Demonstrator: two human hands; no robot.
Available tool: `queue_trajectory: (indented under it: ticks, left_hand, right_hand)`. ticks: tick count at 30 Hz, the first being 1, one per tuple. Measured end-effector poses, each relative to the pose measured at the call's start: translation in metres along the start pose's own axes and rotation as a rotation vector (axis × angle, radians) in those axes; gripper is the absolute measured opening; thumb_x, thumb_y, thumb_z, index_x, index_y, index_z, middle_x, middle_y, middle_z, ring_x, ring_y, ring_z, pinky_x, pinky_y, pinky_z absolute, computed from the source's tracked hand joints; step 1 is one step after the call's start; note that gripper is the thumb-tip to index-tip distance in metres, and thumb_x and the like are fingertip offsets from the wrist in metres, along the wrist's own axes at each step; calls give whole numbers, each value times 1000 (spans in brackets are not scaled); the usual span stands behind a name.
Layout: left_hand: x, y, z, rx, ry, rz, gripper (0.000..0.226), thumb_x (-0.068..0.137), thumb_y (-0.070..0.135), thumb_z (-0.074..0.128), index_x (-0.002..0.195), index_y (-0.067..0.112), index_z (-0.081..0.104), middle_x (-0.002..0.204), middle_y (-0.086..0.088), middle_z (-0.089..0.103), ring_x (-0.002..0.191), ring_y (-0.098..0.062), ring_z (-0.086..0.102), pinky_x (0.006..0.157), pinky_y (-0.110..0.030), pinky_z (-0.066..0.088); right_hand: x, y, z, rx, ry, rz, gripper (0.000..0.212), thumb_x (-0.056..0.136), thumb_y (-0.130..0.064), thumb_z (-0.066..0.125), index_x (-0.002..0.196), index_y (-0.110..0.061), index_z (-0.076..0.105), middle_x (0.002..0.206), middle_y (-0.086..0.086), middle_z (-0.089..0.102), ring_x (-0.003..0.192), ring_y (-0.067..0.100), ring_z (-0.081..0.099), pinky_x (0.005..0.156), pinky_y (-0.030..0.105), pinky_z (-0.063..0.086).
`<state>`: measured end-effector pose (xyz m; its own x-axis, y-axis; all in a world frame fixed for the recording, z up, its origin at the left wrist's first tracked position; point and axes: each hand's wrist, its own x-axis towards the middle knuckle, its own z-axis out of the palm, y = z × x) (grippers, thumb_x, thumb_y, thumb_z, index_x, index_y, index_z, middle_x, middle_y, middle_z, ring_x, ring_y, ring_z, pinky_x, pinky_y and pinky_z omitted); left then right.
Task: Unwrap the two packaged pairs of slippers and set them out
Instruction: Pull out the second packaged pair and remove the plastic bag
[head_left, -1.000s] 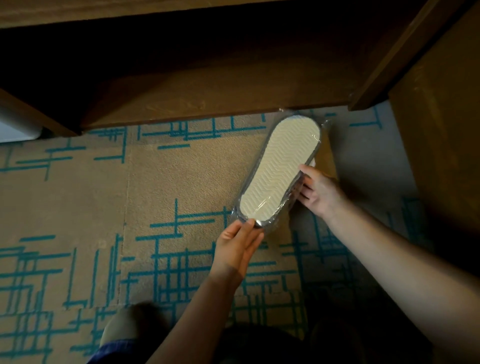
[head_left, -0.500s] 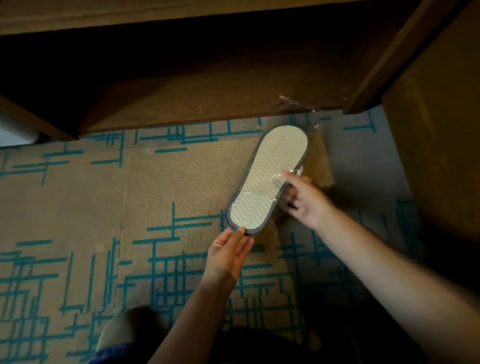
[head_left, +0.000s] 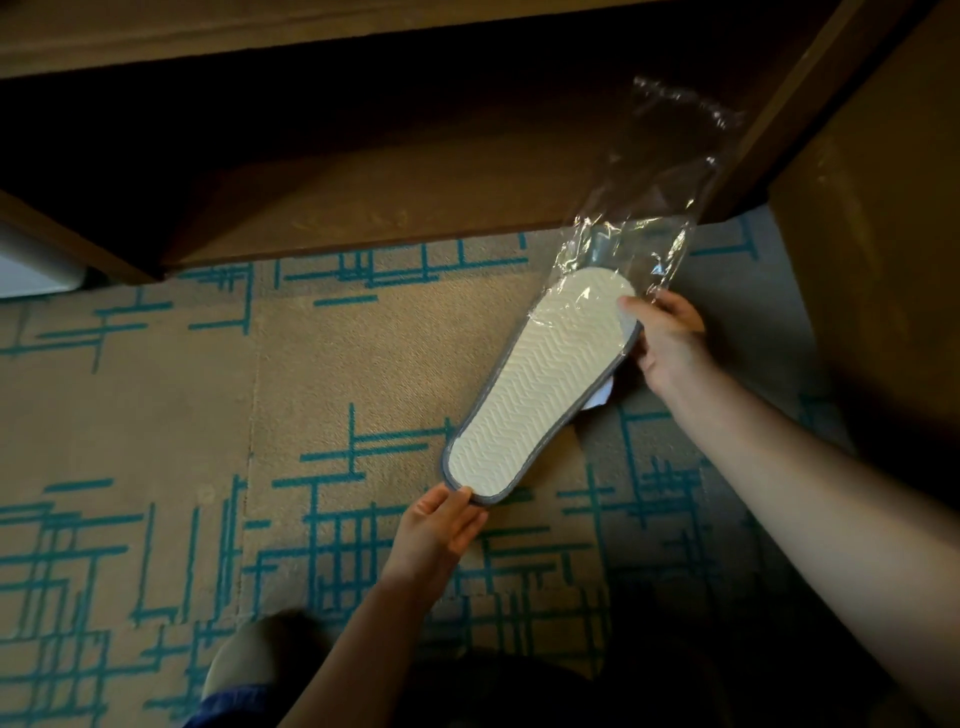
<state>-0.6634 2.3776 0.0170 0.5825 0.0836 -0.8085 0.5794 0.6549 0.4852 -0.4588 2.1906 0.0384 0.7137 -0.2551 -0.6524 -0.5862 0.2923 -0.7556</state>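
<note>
Since the slipper pair (head_left: 540, 384), held sole-up over the carpet (head_left: 156, 415), looks light and floppy, left hand (head_left: 436, 535) pinching the heel and right hand (head_left: 670, 338) clamped on the toe through the slick, crinkly plastic sleeve (head_left: 649, 208) seems about right.

bare forearms with no sleeves; left hand (head_left: 435, 535) and right hand (head_left: 667, 340) ungloved.

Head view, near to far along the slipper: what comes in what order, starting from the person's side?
Left hand pinching the near end → slipper, sole up → right hand gripping its far end → clear plastic wrapper pulled off past that end → dark wooden furniture beyond.
</note>
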Motion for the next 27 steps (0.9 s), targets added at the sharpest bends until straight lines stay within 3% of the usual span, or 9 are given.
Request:
queue_trajectory:
  ticks: [5, 8, 12, 15, 17, 20, 22, 24, 27]
  left_hand:
    - [1, -1, -16, 188, 75, -23, 11, 90, 4, 47, 93, 3, 57, 89, -12, 63, 77, -17, 64, 61, -17, 57]
    - [6, 0, -13, 383, 110, -9, 18, 89, 9, 53, 101, -5, 58, 84, -13, 68, 64, -9, 70, 58, -17, 57]
    - [8, 4, -2, 694, 43, -3, 6, 87, 11, 57, 85, 7, 62, 75, -6, 71, 64, -7, 70, 59, -18, 55]
    - [7, 0, 1, 777, -20, -6, 15, 88, 10, 56, 74, 12, 60, 72, -4, 69, 59, -5, 68, 60, -17, 55]
    - [5, -7, 5, 828, -42, -20, 16, 88, 12, 56, 73, 13, 61, 72, -5, 68, 55, -3, 65, 58, -16, 54]
    - [2, -11, 8, 913, -24, -22, 23, 87, 24, 59, 69, 11, 63, 67, -4, 67, 49, -4, 61, 49, -14, 49]
    - [1, -8, 5, 941, 74, 25, 32, 88, 30, 56, 65, 9, 63, 61, -5, 65, 45, -8, 60, 46, -18, 48]
    - [1, -2, -3, 997, 255, 178, 31, 89, 25, 53, 66, 5, 62, 61, -13, 65, 53, -21, 62, 56, -33, 53]
    - [0, 13, -9, 1059, 469, 431, 12, 88, 14, 51, 85, 6, 60, 83, -17, 62, 75, -30, 59, 72, -40, 54]
  right_hand:
    - [10, -18, 1, -25, 52, -103, 35, 75, 1, 69, 101, -19, 57, 108, 11, 64, 87, 23, 65, 69, 29, 53]
    - [6, -31, 9, -10, 9, -119, 29, 79, 0, 66, 95, -20, 54, 105, 10, 62, 66, 12, 64, 53, 18, 49]
    - [-11, -30, 22, 29, -61, -42, 32, 80, 0, 65, 107, -15, 56, 100, 8, 67, 77, 17, 68, 70, 25, 51]
    - [-24, -28, 29, 116, -169, 21, 27, 80, -2, 66, 100, -17, 57, 99, 3, 68, 78, 12, 69, 67, 23, 54]
    - [-33, -24, 33, 142, -235, 75, 26, 83, -6, 63, 106, -15, 56, 100, -1, 67, 86, 10, 66, 75, 25, 51]
    - [-51, -11, 38, 87, -341, 149, 14, 88, -12, 58, 100, -19, 56, 104, -1, 65, 93, 11, 64, 72, 24, 50]
    - [-67, 5, 39, -99, -466, 209, 24, 90, -21, 54, 113, -17, 54, 112, 3, 62, 102, 17, 61, 78, 26, 53]
    - [-83, 22, 34, -337, -544, 317, 42, 92, -28, 50, 132, -15, 43, 120, 9, 60, 107, 24, 60, 83, 30, 53]
    - [-95, 42, 17, -594, -486, 264, 32, 94, -24, 49, 123, -11, 51, 102, 8, 66, 83, 20, 65, 69, 28, 52]
